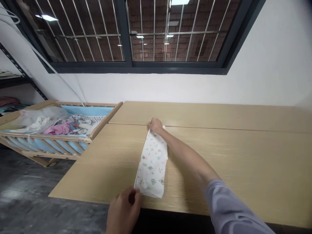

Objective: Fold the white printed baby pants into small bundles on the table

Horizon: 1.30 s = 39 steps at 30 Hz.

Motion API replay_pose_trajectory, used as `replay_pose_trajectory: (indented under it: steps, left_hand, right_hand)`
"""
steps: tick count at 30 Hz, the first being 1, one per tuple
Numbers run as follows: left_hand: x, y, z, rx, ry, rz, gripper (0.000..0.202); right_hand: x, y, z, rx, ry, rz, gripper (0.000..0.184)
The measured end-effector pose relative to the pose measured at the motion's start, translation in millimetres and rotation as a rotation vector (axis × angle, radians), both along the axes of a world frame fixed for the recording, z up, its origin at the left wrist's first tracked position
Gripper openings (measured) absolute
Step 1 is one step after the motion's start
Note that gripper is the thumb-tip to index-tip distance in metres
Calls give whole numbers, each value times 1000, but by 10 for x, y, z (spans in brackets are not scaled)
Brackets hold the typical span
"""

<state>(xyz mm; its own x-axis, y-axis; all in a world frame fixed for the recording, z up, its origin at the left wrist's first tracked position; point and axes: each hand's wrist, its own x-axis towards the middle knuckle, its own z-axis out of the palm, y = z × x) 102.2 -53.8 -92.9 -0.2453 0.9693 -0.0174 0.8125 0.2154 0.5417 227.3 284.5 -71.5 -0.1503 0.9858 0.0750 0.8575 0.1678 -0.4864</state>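
A white cloth [152, 164] with small coloured prints lies folded into a long strip on the wooden table [243, 156], running from the near edge toward the middle. My right hand [155, 124] reaches far forward and pinches the cloth's far end. At the near edge, my left hand [124, 209] is closed on the cloth's near left corner. My right arm in a grey sleeve crosses the table beside the strip.
A wooden crib [48, 138] with blue lining and heaped clothes stands left of the table. A white wall and a barred window [136, 32] lie behind. Dark shelving [9, 78] is at far left. The floor [29, 195] is dark grey.
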Motion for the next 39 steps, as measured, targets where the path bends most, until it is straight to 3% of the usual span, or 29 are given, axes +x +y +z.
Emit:
replay_pose_trajectory:
  steps: [2,4,6,8,12,15,18,21,26,29,32,34,37,39]
  left_hand:
    - [26,-84,22,54,171,40,39]
    - [76,-168,17,260,284,-2,30]
    - [150,-222,-36,506,351,-128,20]
    - [243,-240,-141,646,430,-249,38]
    - [400,-230,-428,709,603,-304,62]
    - [420,-246,-570,706,677,-328,61]
    - [388,-278,-600,670,727,-359,58]
    - [366,-300,-591,652,743,-354,58]
    - [381,-310,-600,649,762,-365,58]
    - [367,-305,-585,645,747,-373,56]
    - [274,-262,-520,649,702,-412,53]
    - [165,-205,-446,639,664,-447,47]
    - [-11,-103,-324,602,614,-491,36]
    - [-99,-53,-268,582,588,-529,31]
  right_hand:
    - [36,-153,69,60,-10,36,33]
    - [110,-408,132,141,-7,179,46]
    - [214,-767,170,186,5,439,59]
    - [333,-1184,170,155,13,717,67]
    - [538,-1867,50,39,5,1066,71]
    - [612,-1999,-117,-3,-7,1176,69]
    - [619,-1752,-279,-37,-56,1143,69]
    - [605,-1222,-385,-39,-121,964,72]
    - [654,-274,-443,-11,-234,611,72]
    - [692,2,-441,16,-285,548,65]
    - [692,-56,-388,66,-308,567,66]
    - [686,-290,-299,156,-267,588,69]
    - [715,-892,-87,286,-163,644,60]
    - [780,-1374,61,230,-95,746,49]
